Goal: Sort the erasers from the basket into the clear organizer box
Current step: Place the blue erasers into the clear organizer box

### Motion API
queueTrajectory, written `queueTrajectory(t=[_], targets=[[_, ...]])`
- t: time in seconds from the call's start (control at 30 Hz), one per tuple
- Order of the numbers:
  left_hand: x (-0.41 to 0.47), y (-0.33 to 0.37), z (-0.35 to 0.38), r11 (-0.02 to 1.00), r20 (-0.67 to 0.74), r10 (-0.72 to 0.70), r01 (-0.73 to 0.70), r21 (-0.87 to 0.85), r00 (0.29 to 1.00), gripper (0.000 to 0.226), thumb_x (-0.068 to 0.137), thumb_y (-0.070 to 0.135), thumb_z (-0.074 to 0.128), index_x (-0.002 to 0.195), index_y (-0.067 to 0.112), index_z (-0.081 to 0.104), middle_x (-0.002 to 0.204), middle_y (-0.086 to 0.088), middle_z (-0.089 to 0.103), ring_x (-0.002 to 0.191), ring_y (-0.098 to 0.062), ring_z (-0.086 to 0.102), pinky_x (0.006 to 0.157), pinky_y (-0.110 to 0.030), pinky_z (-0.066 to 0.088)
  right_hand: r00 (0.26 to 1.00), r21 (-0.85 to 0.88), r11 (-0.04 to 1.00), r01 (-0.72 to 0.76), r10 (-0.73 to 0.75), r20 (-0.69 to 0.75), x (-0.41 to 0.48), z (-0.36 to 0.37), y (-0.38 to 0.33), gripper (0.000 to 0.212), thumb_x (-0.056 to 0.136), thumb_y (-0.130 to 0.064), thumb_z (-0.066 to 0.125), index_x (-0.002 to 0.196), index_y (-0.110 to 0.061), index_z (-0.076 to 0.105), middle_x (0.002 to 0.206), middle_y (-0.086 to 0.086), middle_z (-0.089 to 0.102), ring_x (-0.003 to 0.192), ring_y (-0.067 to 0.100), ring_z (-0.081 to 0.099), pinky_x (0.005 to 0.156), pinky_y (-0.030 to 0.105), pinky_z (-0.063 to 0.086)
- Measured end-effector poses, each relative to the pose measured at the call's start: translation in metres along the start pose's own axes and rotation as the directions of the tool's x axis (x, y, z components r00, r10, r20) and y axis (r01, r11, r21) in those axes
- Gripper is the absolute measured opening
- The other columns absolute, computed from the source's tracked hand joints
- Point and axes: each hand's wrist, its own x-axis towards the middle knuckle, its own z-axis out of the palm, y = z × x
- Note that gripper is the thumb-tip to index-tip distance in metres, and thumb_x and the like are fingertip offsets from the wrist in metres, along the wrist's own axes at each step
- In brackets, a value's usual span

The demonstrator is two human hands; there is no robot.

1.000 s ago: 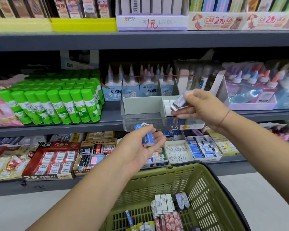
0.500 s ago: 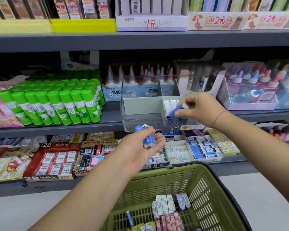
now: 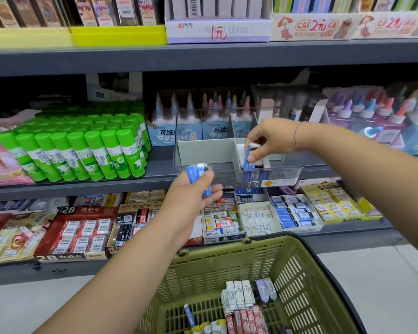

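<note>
The clear organizer box point(image 3: 285, 173) stands on the middle shelf, split by grey dividers. My right hand point(image 3: 270, 138) reaches into its right compartment and pinches a blue-sleeved eraser point(image 3: 247, 159) held upright among other erasers there. My left hand point(image 3: 193, 196) hovers just in front of the box and grips blue-sleeved erasers point(image 3: 198, 175) with white ends showing. Below, the green basket point(image 3: 227, 263) holds several erasers point(image 3: 239, 297) in white, red, purple and blue sleeves.
Green glue sticks point(image 3: 82, 150) fill the shelf left of the box, and glue bottles point(image 3: 210, 126) stand behind it. Eraser display boxes point(image 3: 295, 213) line the lower shelf. The upper shelf edge point(image 3: 203, 56) overhangs the box.
My right hand has lowered its eraser from above the box down into the right compartment. My left hand stayed near the box front, still holding its erasers.
</note>
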Motion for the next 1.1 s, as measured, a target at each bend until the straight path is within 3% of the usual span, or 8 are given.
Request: queueTrajectory(t=[0.17, 0.3, 0.43, 0.53, 0.7, 0.8, 0.97, 1.1], targets=[[0.007, -0.002, -0.004, 0.998, -0.033, 0.033, -0.031, 0.055, 0.999, 0.020, 0.096, 0.018, 0.056, 0.115, 0.013, 0.059, 0.102, -0.003, 0.068, 0.086, -0.014, 0.070, 0.084, -0.034, 0.057, 0.989, -0.039, 0.999, 0.021, -0.026, -0.147, -0.004, 0.020, -0.006, 0.031, 0.074, -0.031, 0.078, 0.090, -0.011, 0.060, 0.066, -0.007, 0.050, 0.057, 0.008, 0.043, 0.052, 0.021, 0.032], [0.007, -0.006, -0.004, 1.000, -0.028, 0.003, -0.003, 0.011, 1.000, 0.026, 0.096, 0.015, 0.056, 0.121, 0.008, 0.056, 0.107, -0.007, 0.065, 0.086, -0.015, 0.070, 0.076, -0.026, 0.059, 0.951, -0.007, 0.999, 0.043, -0.043, -0.305, -0.017, 0.035, -0.008, 0.033, 0.075, -0.027, 0.078, 0.090, -0.017, 0.050, 0.070, -0.006, 0.055, 0.063, 0.013, 0.051, 0.052, 0.023, 0.034], [0.008, -0.006, -0.004, 1.000, -0.028, -0.016, 0.015, -0.023, 0.999, 0.019, 0.095, 0.014, 0.057, 0.113, 0.010, 0.058, 0.106, -0.009, 0.066, 0.083, -0.015, 0.071, 0.074, -0.026, 0.059, 0.896, -0.027, 0.997, 0.072, -0.077, -0.437, -0.030, 0.054, -0.007, 0.014, 0.086, -0.024, 0.066, 0.092, -0.013, 0.061, 0.085, -0.003, 0.056, 0.082, 0.017, 0.055, 0.067, 0.027, 0.036], [0.008, -0.007, -0.003, 0.999, -0.013, -0.030, 0.030, -0.033, 0.999, 0.012, 0.095, 0.015, 0.057, 0.105, 0.011, 0.059, 0.107, -0.010, 0.067, 0.084, -0.016, 0.071, 0.069, -0.023, 0.059, 0.855, -0.008, 0.997, 0.071, -0.065, -0.514, -0.035, 0.063, -0.005, 0.015, 0.090, -0.021, 0.062, 0.095, -0.009, 0.069, 0.096, 0.004, 0.060, 0.093, 0.018, 0.054, 0.079, 0.030, 0.039], [0.007, -0.012, -0.001, 0.997, 0.004, -0.067, 0.067, -0.046, 0.998, 0.014, 0.095, 0.014, 0.057, 0.107, 0.007, 0.059, 0.102, -0.012, 0.069, 0.086, -0.020, 0.071, 0.071, -0.026, 0.060, 0.764, 0.033, 0.998, 0.054, -0.020, -0.645, -0.041, 0.082, -0.005, 0.014, 0.085, -0.014, 0.067, 0.099, -0.009, 0.066, 0.089, 0.004, 0.067, 0.088, 0.025, 0.060, 0.081, 0.035, 0.044], [0.006, -0.013, 0.000, 0.995, 0.026, -0.078, 0.080, -0.053, 0.997, 0.014, 0.095, 0.014, 0.058, 0.106, 0.007, 0.060, 0.096, -0.012, 0.072, 0.083, -0.020, 0.073, 0.070, -0.026, 0.060, 0.732, -0.013, 0.998, 0.056, -0.050, -0.680, -0.042, 0.088, -0.005, 0.011, 0.083, -0.012, 0.070, 0.094, -0.008, 0.067, 0.088, 0.006, 0.067, 0.087, 0.029, 0.061, 0.081, 0.041, 0.045], [0.002, -0.012, 0.003, 0.992, 0.052, -0.103, 0.107, -0.063, 0.993, 0.017, 0.094, 0.014, 0.058, 0.109, 0.005, 0.060, 0.093, -0.013, 0.074, 0.083, -0.021, 0.073, 0.068, -0.026, 0.060, 0.737, -0.111, 0.991, 0.076, -0.131, -0.663, -0.046, 0.103, -0.007, 0.013, 0.081, -0.008, 0.071, 0.094, -0.006, 0.070, 0.095, 0.008, 0.065, 0.086, 0.032, 0.058, 0.076, 0.044, 0.047], [-0.001, -0.012, 0.005, 0.991, 0.071, -0.105, 0.110, -0.070, 0.992, 0.018, 0.094, 0.014, 0.058, 0.109, 0.004, 0.061, 0.095, -0.013, 0.074, 0.084, -0.022, 0.073, 0.069, -0.026, 0.060, 0.751, -0.116, 0.992, 0.049, -0.113, -0.650, -0.049, 0.100, -0.009, 0.014, 0.084, -0.010, 0.068, 0.098, -0.008, 0.071, 0.100, 0.008, 0.063, 0.092, 0.032, 0.057, 0.079, 0.043, 0.042]])
